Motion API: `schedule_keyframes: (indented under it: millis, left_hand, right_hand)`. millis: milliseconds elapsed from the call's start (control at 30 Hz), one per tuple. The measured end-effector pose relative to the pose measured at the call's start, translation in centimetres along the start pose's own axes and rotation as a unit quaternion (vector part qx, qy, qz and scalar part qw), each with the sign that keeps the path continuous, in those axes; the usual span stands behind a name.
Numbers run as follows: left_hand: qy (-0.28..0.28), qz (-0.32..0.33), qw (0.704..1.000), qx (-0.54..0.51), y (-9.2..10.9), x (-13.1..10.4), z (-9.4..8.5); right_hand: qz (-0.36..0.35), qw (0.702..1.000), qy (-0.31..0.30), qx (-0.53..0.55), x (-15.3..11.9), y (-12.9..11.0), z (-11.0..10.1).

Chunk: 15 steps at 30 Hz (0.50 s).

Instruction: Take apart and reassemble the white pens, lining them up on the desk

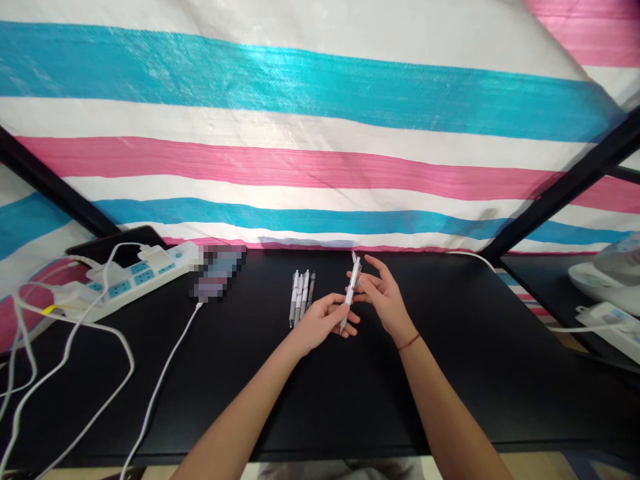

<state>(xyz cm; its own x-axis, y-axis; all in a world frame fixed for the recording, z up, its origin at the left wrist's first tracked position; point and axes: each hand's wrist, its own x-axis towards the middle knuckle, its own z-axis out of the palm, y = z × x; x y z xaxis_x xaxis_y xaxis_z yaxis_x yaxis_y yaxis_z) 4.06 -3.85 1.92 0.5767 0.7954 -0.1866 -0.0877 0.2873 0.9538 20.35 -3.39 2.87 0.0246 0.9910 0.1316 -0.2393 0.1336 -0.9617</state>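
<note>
Between my two hands is a white and grey pen, tilted with its clip end up and its tip down. My left hand pinches its lower part between thumb and fingers. Around the upper part, the thumb and some fingers of my right hand close on the barrel, the index finger raised. Just left of my hands, several pens lie side by side on the black table; the rightmost one is darker. My left hand partly covers their lower ends.
At the left lie a white power strip with plugs, a dark device, white cables and a blurred phone on a cable. Striped sheeting hangs behind the table. Another power strip sits at the far right.
</note>
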Motion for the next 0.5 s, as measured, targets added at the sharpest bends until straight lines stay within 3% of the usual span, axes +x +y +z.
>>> schedule_keyframes:
  millis: [333,500]
  left_hand:
    - [0.020,0.004,0.999,-0.049,0.65,-0.28,-0.23]
    - [0.029,0.049,0.997,0.042,0.18,-0.07,-0.60]
  right_hand:
    - [0.001,0.998,-0.040,-0.050,-0.15,0.44,-0.08]
    - [0.001,0.998,-0.020,-0.057,-0.07,0.61,0.14]
